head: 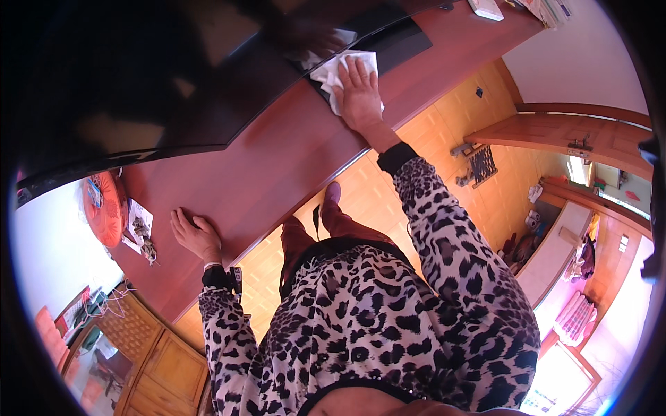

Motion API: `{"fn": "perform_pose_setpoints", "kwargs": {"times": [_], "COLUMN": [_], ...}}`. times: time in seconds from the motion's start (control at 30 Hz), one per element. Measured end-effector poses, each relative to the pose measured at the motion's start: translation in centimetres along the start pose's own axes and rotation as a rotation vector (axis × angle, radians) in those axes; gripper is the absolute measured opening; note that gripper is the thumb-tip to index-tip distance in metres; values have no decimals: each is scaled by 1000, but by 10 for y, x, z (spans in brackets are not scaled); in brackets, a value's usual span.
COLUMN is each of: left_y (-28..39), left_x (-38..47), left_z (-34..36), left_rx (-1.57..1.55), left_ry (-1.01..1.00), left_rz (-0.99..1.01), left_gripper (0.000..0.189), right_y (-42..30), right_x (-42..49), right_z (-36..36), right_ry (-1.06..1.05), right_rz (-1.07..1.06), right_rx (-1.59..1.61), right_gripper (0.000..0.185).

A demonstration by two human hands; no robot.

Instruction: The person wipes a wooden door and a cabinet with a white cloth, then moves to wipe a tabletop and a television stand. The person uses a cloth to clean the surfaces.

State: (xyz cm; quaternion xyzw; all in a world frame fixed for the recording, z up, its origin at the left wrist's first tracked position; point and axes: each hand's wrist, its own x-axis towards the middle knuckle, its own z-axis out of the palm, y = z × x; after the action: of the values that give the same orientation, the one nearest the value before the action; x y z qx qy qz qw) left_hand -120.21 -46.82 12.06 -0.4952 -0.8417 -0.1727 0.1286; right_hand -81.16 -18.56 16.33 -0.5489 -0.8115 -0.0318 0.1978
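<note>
My right hand (pixel 360 96) presses a crumpled white cloth (pixel 329 73) with its fingers stretched over it. Beneath the cloth is the flat dark base (pixel 403 46) of a large black-screened television (pixel 156 78), close to the screen's lower edge. The glossy screen mirrors the hand and cloth. My left hand (pixel 196 236) rests palm down on the reddish-brown wooden tabletop (pixel 260 161), thumb apart from the fingers, with nothing in it.
A red round lidded container (pixel 104 209) stands on the tabletop at the left, beside a printed paper and a small dark bundle (pixel 143 231). A white box (pixel 486 9) lies at the far end. A folding stool (pixel 478 164) and an opened wooden door (pixel 567 135) are at the right.
</note>
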Motion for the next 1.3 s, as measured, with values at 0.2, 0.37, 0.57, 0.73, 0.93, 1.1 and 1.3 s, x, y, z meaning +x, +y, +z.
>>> {"fn": "perform_pose_setpoints", "kwargs": {"times": [0.2, 0.37, 0.57, 0.73, 0.93, 1.1, 1.3], "left_y": [4, 6, 5, 5, 2, -1, -3], "left_x": [2, 4, 4, 4, 2, 1, 0], "left_z": [-6, -8, -8, -9, -8, -7, -5], "left_rx": [-10, -28, -25, -51, -33, -11, -28], "left_ry": [0, -8, -34, -46, -81, -92, -65], "left_rz": [40, 50, 24, 17, 0, 9, 26], "left_gripper": [47, 47, 48, 48, 50, 50, 50], "right_y": [4, 51, 123, 157, 182, 207, 210], "right_x": [19, -2, 26, 96, 154, 171, 88], "right_z": [0, -17, -12, 6, 38, 43, 18], "right_ry": [-205, -188, -42, -85, -279, -401, 141], "right_rz": [-223, -146, 8, 55, -96, 250, 458], "right_rx": [88, 54, -105, -154, -218, 56, -131], "right_gripper": [51, 53, 52, 48, 51, 43, 58]}}
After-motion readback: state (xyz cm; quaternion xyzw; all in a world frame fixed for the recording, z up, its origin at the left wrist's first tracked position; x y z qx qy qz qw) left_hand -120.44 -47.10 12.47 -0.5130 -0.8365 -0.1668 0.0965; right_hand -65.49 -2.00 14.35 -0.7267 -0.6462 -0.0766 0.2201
